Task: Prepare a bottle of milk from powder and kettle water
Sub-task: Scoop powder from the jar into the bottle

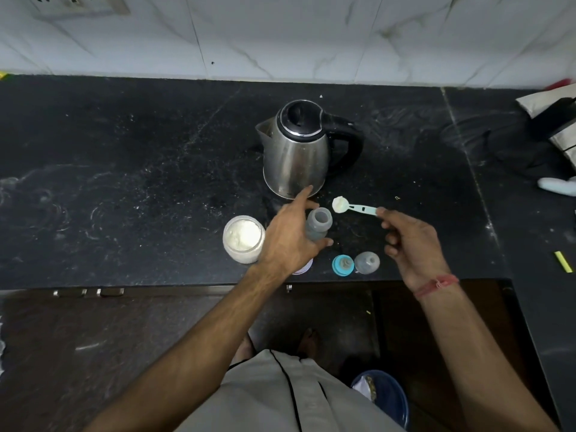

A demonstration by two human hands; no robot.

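Observation:
An open grey baby bottle point(318, 226) stands on the black counter point(124, 182) in front of a steel kettle point(299, 151) with a black lid and handle. My left hand point(290, 238) holds the bottle's body, index finger stretched toward the kettle. My right hand point(411, 241) pinches the handle of a pale blue scoop point(355, 208) heaped with white powder, held just right of the bottle's mouth. An open jar of milk powder point(243, 239) stands left of my left hand. The blue teat ring point(343, 265) and clear cap point(367, 262) lie near the counter's front edge.
A white lid point(304, 269) peeks out under my left wrist. Bags and a dark cord point(514, 145) crowd the counter's right end, with a pale object point(558, 186) beside them. A blue bin point(386, 397) stands on the floor. Marble wall tiles back the counter.

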